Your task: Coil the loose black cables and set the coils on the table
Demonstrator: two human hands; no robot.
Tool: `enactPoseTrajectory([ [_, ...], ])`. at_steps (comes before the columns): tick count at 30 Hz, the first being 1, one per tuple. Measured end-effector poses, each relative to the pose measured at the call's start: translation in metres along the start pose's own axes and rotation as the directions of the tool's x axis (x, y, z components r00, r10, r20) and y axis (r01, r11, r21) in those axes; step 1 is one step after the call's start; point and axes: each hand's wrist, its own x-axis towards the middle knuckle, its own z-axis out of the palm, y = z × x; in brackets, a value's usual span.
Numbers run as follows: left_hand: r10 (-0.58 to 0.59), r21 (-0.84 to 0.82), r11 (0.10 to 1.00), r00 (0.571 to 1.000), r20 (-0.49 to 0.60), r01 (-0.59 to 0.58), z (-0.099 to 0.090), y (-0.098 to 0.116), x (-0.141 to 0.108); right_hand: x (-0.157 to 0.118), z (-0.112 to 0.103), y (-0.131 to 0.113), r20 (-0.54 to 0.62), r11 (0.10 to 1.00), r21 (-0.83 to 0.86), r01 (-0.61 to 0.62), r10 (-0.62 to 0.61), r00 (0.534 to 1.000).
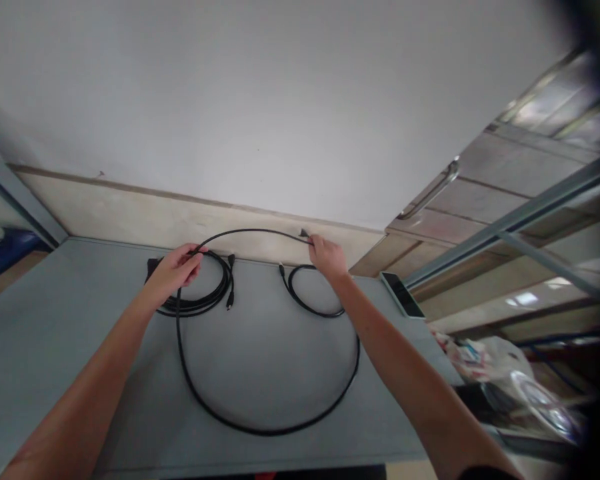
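A long black cable runs between my two hands, arching up near the wall and hanging in a wide loop toward the front of the grey table. My left hand pinches it at the left side of the loop. Closed round the other end is my right hand, with a dark plug poking out by its fingertips. Behind and below my left hand lies a coiled black cable with its plugs at the right. Under my right wrist rests a smaller black cable loop, partly hidden by my forearm.
The grey table stands against a white wall. A phone lies at its back right corner. Metal frame posts rise at both sides. Plastic bags and other clutter sit low on the right.
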Motion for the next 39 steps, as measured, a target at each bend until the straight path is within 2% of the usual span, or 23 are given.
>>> enactPoseTrajectory([
  [2, 0.024, 0.165, 0.986, 1.0, 0.013, -0.025, -0.002, -0.009, 0.002, -0.016, 0.008, -0.009, 0.085, 0.999, 0.035, 0.039, -0.042, 0.996],
  [4, 0.13, 0.342, 0.933, 0.991, -0.019, -0.115, -0.003, -0.013, 0.003, -0.026, 0.011, -0.016, 0.133, 0.991, 0.128, 0.046, -0.064, 0.989],
  [6, 0.252, 0.52, 0.83, 0.967, -0.03, -0.2, -0.001, -0.014, 0.003, -0.033, 0.007, -0.023, 0.158, 0.958, 0.286, 0.026, -0.074, 0.985],
  [8, 0.338, 0.642, 0.722, 0.941, 0.001, -0.26, 0.003, -0.011, 0.001, -0.038, -0.002, -0.03, 0.163, 0.885, 0.465, -0.001, -0.085, 0.983],
  [11, 0.396, 0.701, 0.642, 0.917, 0.044, -0.31, 0.012, -0.008, -0.003, -0.048, -0.019, -0.038, 0.143, 0.757, 0.653, -0.009, -0.111, 0.983],
  [14, 0.433, 0.641, 0.663, 0.897, 0.093, -0.386, 0.02, -0.006, -0.005, -0.063, -0.028, -0.037, 0.165, 0.687, 0.726, -0.026, -0.138, 0.977],
  [16, 0.396, 0.578, 0.703, 0.903, 0.165, -0.414, 0.02, -0.007, -0.006, -0.072, -0.029, -0.029, 0.23, 0.652, 0.754, -0.078, -0.151, 0.961],
  [19, 0.231, 0.512, 0.781, 0.927, 0.296, -0.358, 0.015, -0.01, -0.005, -0.082, -0.031, -0.009, 0.363, 0.576, 0.787, -0.221, -0.143, 0.921],
  [22, 0.088, 0.447, 0.848, 0.907, 0.411, -0.284, 0.007, -0.012, -0.005, -0.085, -0.037, 0.007, 0.533, 0.454, 0.792, -0.408, -0.19, 0.824],
  [24, 0.025, 0.417, 0.877, 0.889, 0.457, -0.239, 0.002, -0.011, -0.006, -0.085, -0.042, 0.011, 0.589, 0.365, 0.791, -0.49, -0.241, 0.771],
  [25, -0.006, 0.412, 0.887, 0.886, 0.464, -0.21, 0.001, -0.011, -0.007, -0.085, -0.044, 0.011, 0.591, 0.33, 0.796, -0.507, -0.249, 0.767],
  [27, -0.086, 0.416, 0.901, 0.889, 0.45, -0.123, -0.001, -0.012, -0.008, -0.087, -0.045, 0.009, 0.57, 0.274, 0.815, -0.511, -0.222, 0.791],
  [29, -0.174, 0.393, 0.919, 0.892, 0.418, -0.005, -0.002, -0.014, -0.008, -0.091, -0.043, 0.004, 0.547, 0.221, 0.831, -0.51, -0.16, 0.822],
  [31, -0.225, 0.29, 0.951, 0.887, 0.402, 0.109, -0.002, -0.017, -0.007, -0.097, -0.036, -0.001, 0.518, 0.124, 0.852, -0.509, -0.066, 0.853],
  [34, -0.237, 0.074, 0.971, 0.87, 0.433, 0.228, 0.001, -0.02, -0.006, -0.104, -0.024, -0.007, 0.441, -0.17, 0.894, -0.416, 0.161, 0.883],
  [36, -0.249, -0.004, 0.959, 0.85, 0.464, 0.283, 0.004, -0.019, -0.006, -0.107, -0.018, -0.011, 0.412, -0.378, 0.877, -0.295, 0.28, 0.867],
  [37, -0.256, -0.024, 0.952, 0.84, 0.479, 0.304, 0.005, -0.018, -0.007, -0.107, -0.016, -0.012, 0.413, -0.458, 0.854, -0.249, 0.303, 0.859],
  [39, -0.271, -0.03, 0.942, 0.811, 0.518, 0.334, 0.006, -0.016, -0.01, -0.108, -0.014, -0.016, 0.42, -0.559, 0.806, -0.196, 0.306, 0.854],
])
